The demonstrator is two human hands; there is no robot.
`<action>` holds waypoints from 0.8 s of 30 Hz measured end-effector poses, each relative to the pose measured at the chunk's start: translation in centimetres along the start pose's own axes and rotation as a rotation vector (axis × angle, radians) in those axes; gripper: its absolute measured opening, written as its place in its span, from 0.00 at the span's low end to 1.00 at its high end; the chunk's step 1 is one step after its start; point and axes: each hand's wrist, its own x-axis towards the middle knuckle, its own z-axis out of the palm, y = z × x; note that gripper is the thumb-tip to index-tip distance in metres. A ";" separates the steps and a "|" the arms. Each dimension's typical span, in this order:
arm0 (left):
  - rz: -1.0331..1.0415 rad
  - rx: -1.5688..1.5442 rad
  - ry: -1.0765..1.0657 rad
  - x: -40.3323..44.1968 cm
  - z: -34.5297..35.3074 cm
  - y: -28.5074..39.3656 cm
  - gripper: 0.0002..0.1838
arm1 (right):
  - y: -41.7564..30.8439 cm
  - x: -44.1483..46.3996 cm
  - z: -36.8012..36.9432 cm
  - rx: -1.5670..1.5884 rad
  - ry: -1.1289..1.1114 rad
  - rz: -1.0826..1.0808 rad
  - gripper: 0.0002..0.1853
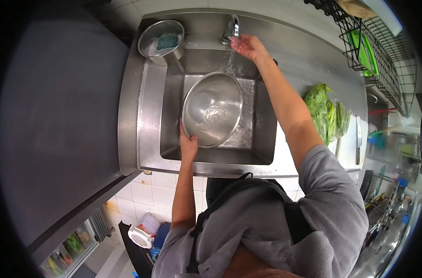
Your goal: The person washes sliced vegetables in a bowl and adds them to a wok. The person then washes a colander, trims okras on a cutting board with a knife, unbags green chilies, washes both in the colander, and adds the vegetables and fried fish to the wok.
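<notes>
My left hand (188, 144) grips the lower left rim of a large round metal bowl (213, 109), which is tilted inside the steel sink (264, 125). My right hand (249, 47) is up at the chrome faucet (232, 28), its fingers at the spout with water around them. Whether those fingers hold the faucet is hard to make out. Water runs down from there into the sink behind the bowl. At the sink's back left corner stands a metal pot (170, 56) with a green scouring pad (167, 42) in it.
Bagged leafy greens (318, 109) lie on the counter to the right, near a knife (358, 139) on a white board (346, 147). A black wire rack (391, 65) with a green tray (365, 54) is at the upper right. A dark panel (72, 111) stands left.
</notes>
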 end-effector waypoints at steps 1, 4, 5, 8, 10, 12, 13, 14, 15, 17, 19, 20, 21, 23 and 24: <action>0.094 0.083 0.035 -1.1 -0.2 1.0 0.42 | -0.2 -0.9 0.2 -0.043 0.014 0.023 0.14; 0.463 0.292 0.176 -3.0 -0.8 1.4 0.47 | 2.1 -4.3 -1.8 -0.711 0.114 -0.199 0.18; 0.569 0.402 0.222 -3.4 -1.1 1.0 0.48 | 2.5 -6.8 -2.8 -0.931 0.061 -0.201 0.19; 0.621 0.576 0.268 -5.7 -1.2 1.7 0.50 | 3.8 -15.2 -8.8 -1.545 -0.259 -0.453 0.20; 0.618 0.602 0.260 -7.6 -0.9 3.5 0.50 | 2.6 -25.6 -10.4 -1.765 -0.338 -0.452 0.20; 0.791 0.680 0.366 -8.7 0.0 4.7 0.47 | 0.5 -35.2 -13.9 -1.799 -0.290 -0.391 0.20; 0.806 0.664 0.389 -9.1 0.3 5.3 0.47 | -0.4 -39.2 -17.2 -1.776 -0.225 -0.415 0.19; 0.824 0.646 0.421 -9.6 1.3 6.2 0.46 | -1.4 -43.1 -20.6 -1.755 -0.165 -0.446 0.19; 0.734 0.425 0.389 -11.6 3.5 9.5 0.43 | -2.7 -47.3 -23.5 -1.662 -0.043 -0.385 0.18; 0.565 0.350 0.407 -12.7 5.7 12.0 0.35 | -5.2 -55.4 -28.7 -1.539 0.202 -0.316 0.18; 0.176 -0.083 0.258 -11.8 7.7 12.4 0.28 | -7.8 -61.4 -35.7 -1.498 0.394 -0.333 0.18; 0.067 -0.261 0.174 -11.9 9.0 13.1 0.24 | -8.5 -63.8 -39.4 -1.479 0.450 -0.346 0.17; 0.035 -0.330 0.169 -13.6 12.9 16.2 0.18 | -9.7 -66.3 -41.6 -1.467 0.505 -0.361 0.17; -0.032 -0.485 -0.057 -11.6 18.0 16.9 0.21 | -11.6 -70.2 -45.4 -1.414 0.620 -0.359 0.16; -0.064 -0.634 -0.152 -11.8 22.4 18.8 0.21 | -12.7 -71.6 -47.2 -1.418 0.651 -0.370 0.16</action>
